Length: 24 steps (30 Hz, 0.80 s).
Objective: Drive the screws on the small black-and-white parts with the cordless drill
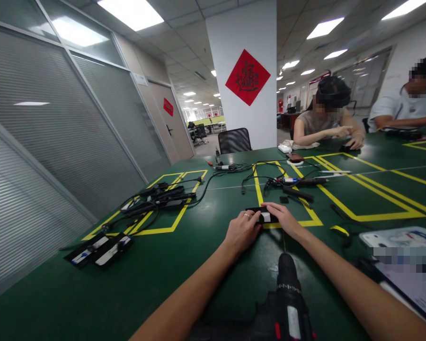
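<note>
Both my hands meet at a small black piece with a white patch [266, 217], which lies on the green table [213, 237] at the corner of a yellow taped outline. My left hand [244, 230] has its fingers curled on the piece's left end, a ring on one finger. My right hand [283, 219] reaches over its right end with fingers together against it. Between my forearms lies a black power drill [289, 289], its long thin bit pointing towards the piece.
Black cables and adapters [163, 199] crowd the left outline, with two black-and-white pieces [112, 248] nearer. Beyond my right hand lie a tool [301, 181] and cables. A phone [404, 239] is at right. Two people sit across the table.
</note>
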Motion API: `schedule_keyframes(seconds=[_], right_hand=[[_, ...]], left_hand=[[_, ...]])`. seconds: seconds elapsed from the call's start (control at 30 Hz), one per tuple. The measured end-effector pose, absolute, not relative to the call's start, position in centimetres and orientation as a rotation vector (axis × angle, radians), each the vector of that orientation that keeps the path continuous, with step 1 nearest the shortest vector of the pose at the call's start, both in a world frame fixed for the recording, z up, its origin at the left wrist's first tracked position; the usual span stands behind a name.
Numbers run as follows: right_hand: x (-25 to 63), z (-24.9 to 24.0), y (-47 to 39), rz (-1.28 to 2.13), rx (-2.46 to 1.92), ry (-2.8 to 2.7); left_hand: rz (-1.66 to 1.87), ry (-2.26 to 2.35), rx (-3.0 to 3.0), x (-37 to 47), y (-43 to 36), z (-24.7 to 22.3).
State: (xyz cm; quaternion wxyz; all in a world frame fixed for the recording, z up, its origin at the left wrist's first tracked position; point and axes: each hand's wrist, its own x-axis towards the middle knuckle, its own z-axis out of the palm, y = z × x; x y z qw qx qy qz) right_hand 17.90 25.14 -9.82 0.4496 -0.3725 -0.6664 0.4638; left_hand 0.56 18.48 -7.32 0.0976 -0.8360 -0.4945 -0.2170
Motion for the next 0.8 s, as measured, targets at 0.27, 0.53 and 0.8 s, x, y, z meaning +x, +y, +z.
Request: schedule_keyframes(seconds=[0.27,0.53,0.8], right_hand=[[17.5,-7.2,23.9,0.623,-0.98,-1.644],[14.1,-4.8,21.7,0.991,-0.76,-1.85],[11.9,-5.7,21.3,1.452,-0.743,-1.389]], left_hand=[[-0.853,-1.421,-2.436,0.4,18.1,-7.1],[-1.043,-1.292,-2.408,0.2,18.0,-6.9],[-1.195,-1.349,-2.388,0.5,17.7,-6.4]])
